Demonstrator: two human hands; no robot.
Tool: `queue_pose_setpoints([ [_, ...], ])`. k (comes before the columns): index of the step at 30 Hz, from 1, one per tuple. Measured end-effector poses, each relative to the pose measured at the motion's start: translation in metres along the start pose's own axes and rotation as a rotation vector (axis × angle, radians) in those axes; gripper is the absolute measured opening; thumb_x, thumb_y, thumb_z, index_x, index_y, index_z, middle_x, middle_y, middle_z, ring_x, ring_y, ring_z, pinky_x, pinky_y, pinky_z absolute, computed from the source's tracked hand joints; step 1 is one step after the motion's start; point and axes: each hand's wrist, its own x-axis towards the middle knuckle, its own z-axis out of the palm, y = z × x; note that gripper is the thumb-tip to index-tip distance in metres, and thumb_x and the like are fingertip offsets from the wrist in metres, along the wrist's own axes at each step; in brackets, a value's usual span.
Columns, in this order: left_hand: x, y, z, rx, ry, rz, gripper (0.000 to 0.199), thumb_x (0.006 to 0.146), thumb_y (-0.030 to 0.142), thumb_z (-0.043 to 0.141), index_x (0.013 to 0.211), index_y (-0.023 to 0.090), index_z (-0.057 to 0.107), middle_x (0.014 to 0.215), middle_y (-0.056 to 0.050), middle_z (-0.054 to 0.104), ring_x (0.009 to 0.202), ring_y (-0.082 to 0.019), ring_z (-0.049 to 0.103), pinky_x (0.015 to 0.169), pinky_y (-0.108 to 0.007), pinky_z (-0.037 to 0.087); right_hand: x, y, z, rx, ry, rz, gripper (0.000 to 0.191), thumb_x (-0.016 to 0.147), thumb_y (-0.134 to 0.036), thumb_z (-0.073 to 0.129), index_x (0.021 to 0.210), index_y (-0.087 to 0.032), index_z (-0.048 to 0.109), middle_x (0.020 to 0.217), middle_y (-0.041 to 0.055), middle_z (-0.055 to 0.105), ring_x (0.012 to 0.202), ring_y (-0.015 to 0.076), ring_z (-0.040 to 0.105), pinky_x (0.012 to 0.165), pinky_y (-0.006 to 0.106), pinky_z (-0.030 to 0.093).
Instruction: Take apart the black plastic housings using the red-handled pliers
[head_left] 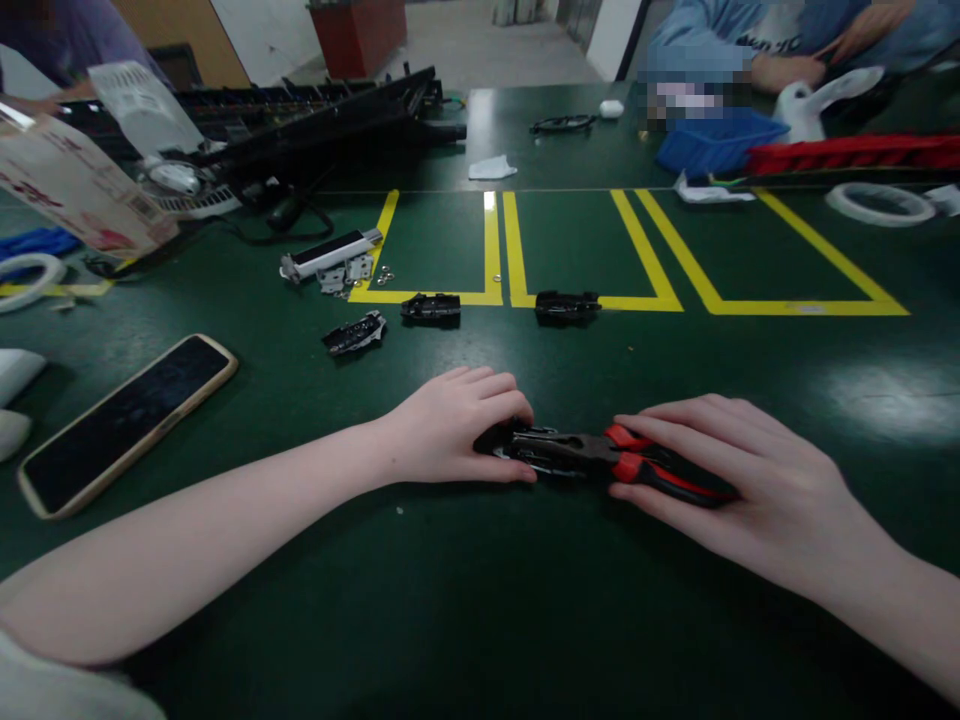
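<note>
Pinched between the thumb and fingers of my left hand [472,425] is a small black part with metal edges [551,455], low over the green table. My right hand [757,480] is wrapped round the red-and-black handles of a pair of pliers [637,465]. The jaws of the pliers point left and lie at the black part; whether they grip it I cannot tell. Farther back are similar black parts: one tilted [355,334], one at the left taped box [431,309] and one at the middle box [568,307].
A phone [127,425] lies at the left. Small metal brackets [345,273] sit beside a white-and-black bar [331,255]. Yellow tape [810,307] marks boxes on the table. Long black housings [337,130] stand at back left. A blue tray [716,140] and a co-worker [795,45] are at back right.
</note>
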Motion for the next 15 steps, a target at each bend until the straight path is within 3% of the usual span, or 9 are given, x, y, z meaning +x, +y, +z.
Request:
queue_pose_setpoints([
  [9, -0.0012, 0.0007, -0.0011, -0.016, -0.001, 0.01, 0.045, 0.093, 0.053, 0.061, 0.12, 0.017, 0.061, 0.115, -0.007, 0.061, 0.098, -0.02, 0.059, 0.08, -0.03, 0.046, 0.0005, 0.002, 0.0012, -0.024, -0.014, -0.007, 0.038, 0.089, -0.041, 0.066, 0.124, -0.027, 0.059, 0.108, 0.0079, 0.068, 0.094, 0.0277, 0.066, 0.074, 0.046, 0.057],
  [15, -0.0003, 0.0003, -0.0018, -0.093, -0.026, 0.003, 0.041, 0.094, 0.047, 0.064, 0.118, 0.015, 0.063, 0.106, -0.005, 0.063, 0.09, -0.016, 0.059, 0.079, -0.029, 0.044, 0.0051, 0.0023, -0.0053, -0.072, 0.006, -0.064, 0.035, 0.088, -0.04, 0.067, 0.117, -0.022, 0.062, 0.103, 0.0088, 0.069, 0.089, 0.0257, 0.067, 0.069, 0.042, 0.057],
])
